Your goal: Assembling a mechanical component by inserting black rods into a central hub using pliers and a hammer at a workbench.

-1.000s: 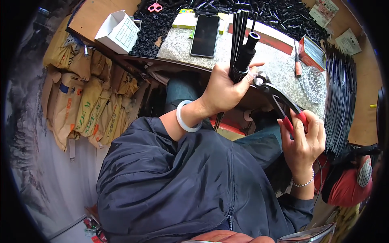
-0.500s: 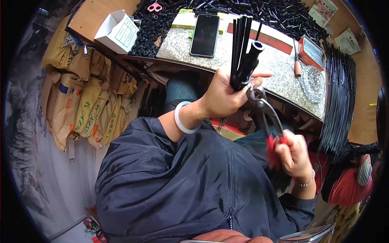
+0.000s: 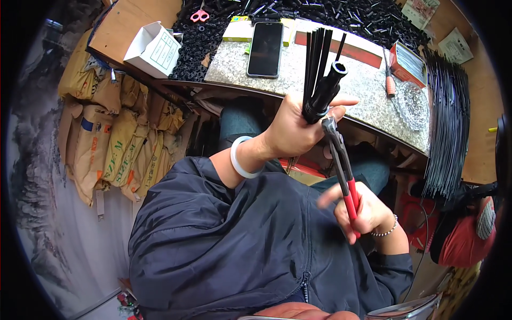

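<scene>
My left hand [image 3: 290, 125] is closed round a black tubular fitting [image 3: 322, 96] with several thin black rods standing up beside it. The tube tilts up to the right, its round hollow end showing. My left index finger points out to the right. In my right hand [image 3: 368, 213] are red-handled pincers [image 3: 341, 154], their handles close together. The pincers' metal head reaches up to my left thumb, just below the fitting. What lies between the jaws is too small to make out. One right finger is blurred.
On the speckled worktop [image 3: 373, 96] lie a phone [image 3: 265, 50], a red-handled screwdriver [image 3: 390, 85] and a clear round dish [image 3: 413, 109]. Black small parts [image 3: 197, 50] heap behind. Long thin rods [image 3: 448, 128] hang over the right edge. A white box [image 3: 157, 50] stands left.
The pincers have turned more upright, and their handles have come together. My right hand has moved a little left. My left hand stays nearly in place with the fitting.
</scene>
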`<state>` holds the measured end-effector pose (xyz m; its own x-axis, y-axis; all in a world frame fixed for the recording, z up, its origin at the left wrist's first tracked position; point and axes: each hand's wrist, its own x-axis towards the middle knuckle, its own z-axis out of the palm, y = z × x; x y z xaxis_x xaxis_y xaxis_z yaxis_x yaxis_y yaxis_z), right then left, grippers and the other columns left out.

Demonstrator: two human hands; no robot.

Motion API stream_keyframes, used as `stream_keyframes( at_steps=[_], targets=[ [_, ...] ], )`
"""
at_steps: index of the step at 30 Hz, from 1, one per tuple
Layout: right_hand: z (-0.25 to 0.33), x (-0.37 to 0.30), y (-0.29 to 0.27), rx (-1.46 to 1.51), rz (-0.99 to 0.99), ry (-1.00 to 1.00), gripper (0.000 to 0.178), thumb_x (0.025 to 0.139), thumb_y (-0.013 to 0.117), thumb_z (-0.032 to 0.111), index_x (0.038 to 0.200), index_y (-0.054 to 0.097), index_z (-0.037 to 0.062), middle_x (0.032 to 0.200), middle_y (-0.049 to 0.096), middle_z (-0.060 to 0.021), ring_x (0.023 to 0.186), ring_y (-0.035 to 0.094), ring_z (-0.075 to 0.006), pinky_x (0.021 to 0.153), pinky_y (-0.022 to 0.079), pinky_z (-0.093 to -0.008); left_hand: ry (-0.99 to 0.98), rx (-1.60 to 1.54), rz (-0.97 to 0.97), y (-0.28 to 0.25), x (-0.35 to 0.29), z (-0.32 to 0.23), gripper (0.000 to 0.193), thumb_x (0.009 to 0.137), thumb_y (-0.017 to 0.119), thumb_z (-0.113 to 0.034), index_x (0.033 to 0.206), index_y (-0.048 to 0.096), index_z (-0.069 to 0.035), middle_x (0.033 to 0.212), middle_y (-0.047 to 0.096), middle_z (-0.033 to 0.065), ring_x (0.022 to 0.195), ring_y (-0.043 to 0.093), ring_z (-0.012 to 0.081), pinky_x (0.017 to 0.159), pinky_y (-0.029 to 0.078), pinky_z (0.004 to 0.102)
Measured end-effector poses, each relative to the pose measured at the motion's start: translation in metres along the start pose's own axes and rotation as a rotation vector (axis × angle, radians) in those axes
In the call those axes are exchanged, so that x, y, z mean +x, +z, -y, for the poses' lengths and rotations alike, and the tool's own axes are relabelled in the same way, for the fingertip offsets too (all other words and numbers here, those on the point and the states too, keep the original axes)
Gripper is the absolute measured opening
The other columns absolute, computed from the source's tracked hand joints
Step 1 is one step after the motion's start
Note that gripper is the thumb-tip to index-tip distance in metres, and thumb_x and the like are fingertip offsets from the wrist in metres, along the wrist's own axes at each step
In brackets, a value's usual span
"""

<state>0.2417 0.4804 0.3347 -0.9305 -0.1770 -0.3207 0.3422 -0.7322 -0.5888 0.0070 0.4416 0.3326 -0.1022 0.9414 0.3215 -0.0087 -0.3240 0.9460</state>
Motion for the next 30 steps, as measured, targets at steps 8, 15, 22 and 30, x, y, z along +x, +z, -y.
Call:
stream_keyframes(
  at_steps=[8, 15, 22, 30],
  targets=[
    [-0.002, 0.004, -0.004, -1.468, -0.780, -0.773, 0.038, 0.089, 0.061, 0.016, 0.119, 0.050, -0.0044, 0.084, 0.062, -0.0127, 0.068, 0.061, -0.0196, 0.063, 0.049, -0.0289, 0.058, -0.150, -0.087, 0.003, -0.001, 0.017, 0.024, 0.091, 0.058, -0.005, 0.111, 0.065, 0.005, 0.062, 0.045, -0.0080, 0.057, 0.038, -0.0002, 0.052, 0.033, 0.0185],
    [-0.011, 0.013, 0.002, -1.052, -0.865, -0.412, 0.068, 0.073, 0.075, 0.011, 0.128, 0.038, -0.0018, 0.091, 0.057, -0.0122, 0.081, 0.060, -0.0236, 0.073, 0.049, -0.0341, 0.042, 0.011, -0.109, -0.001, 0.000, 0.018, 0.024, 0.091, 0.058, -0.007, 0.111, 0.065, 0.005, 0.061, 0.046, -0.0086, 0.055, 0.038, -0.0008, 0.050, 0.030, 0.0185],
    [0.002, 0.015, 0.005, -0.315, -0.336, -0.097, 0.037, 0.082, 0.069, 0.011, 0.111, 0.049, 0.0003, 0.054, 0.053, -0.0056, 0.039, 0.051, -0.0109, 0.040, 0.041, -0.0224, 0.060, 0.059, -0.048, 0.001, 0.000, 0.017, 0.026, 0.092, 0.056, -0.007, 0.113, 0.063, 0.007, 0.062, 0.048, -0.0071, 0.056, 0.040, 0.0004, 0.050, 0.032, 0.0195],
    [-0.003, 0.018, -0.003, -1.353, -0.749, -0.574, 0.072, 0.080, 0.066, 0.005, 0.141, 0.029, -0.0020, 0.088, 0.053, -0.0136, 0.081, 0.056, -0.0278, 0.077, 0.048, -0.0338, 0.059, 0.043, -0.095, 0.002, -0.001, 0.025, 0.027, 0.093, 0.056, -0.009, 0.115, 0.063, 0.005, 0.064, 0.049, -0.0065, 0.056, 0.039, 0.0006, 0.049, 0.031, 0.0201]
  ],
)
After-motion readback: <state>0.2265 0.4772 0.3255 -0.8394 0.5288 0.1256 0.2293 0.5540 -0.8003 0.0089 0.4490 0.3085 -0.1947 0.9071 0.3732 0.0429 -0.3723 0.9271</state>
